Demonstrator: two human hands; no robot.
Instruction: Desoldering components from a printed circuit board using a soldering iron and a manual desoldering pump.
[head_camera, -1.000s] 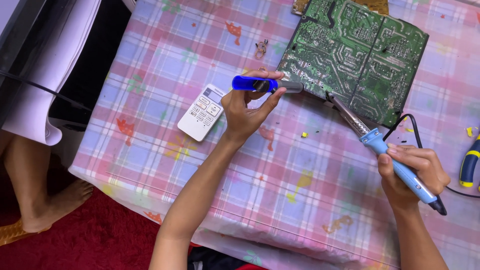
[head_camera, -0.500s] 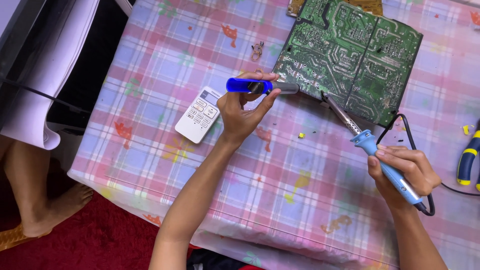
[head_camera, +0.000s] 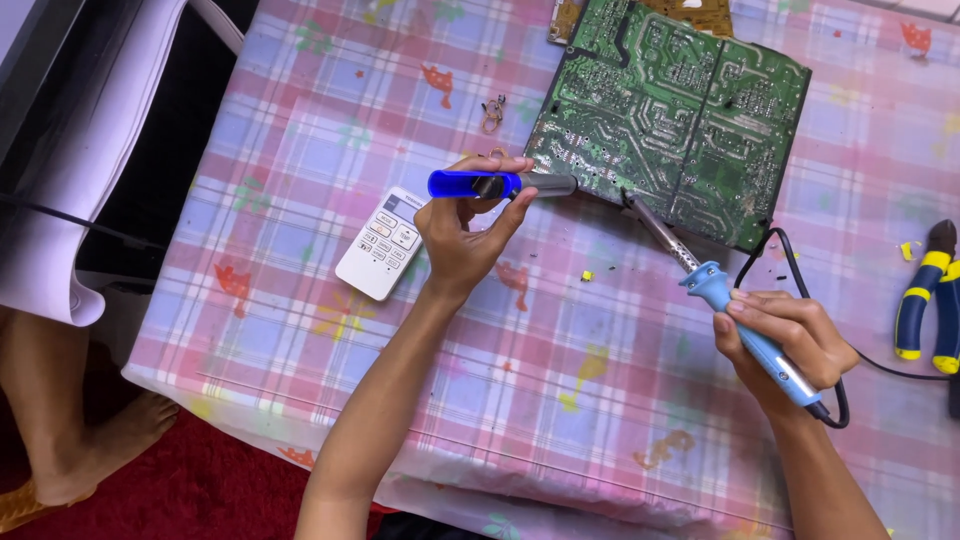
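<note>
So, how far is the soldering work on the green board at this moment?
Done: the circuit board lies solder side up. In hand: the right hand puts the soldering iron tip at its lower edge; the left hand holds a blue desoldering pump beside it. Left: whether any joint is finished cannot be told.

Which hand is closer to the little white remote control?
Left. The left hand, holding a blue desoldering pump, is just beside the white remote control; the right hand is far across.
</note>
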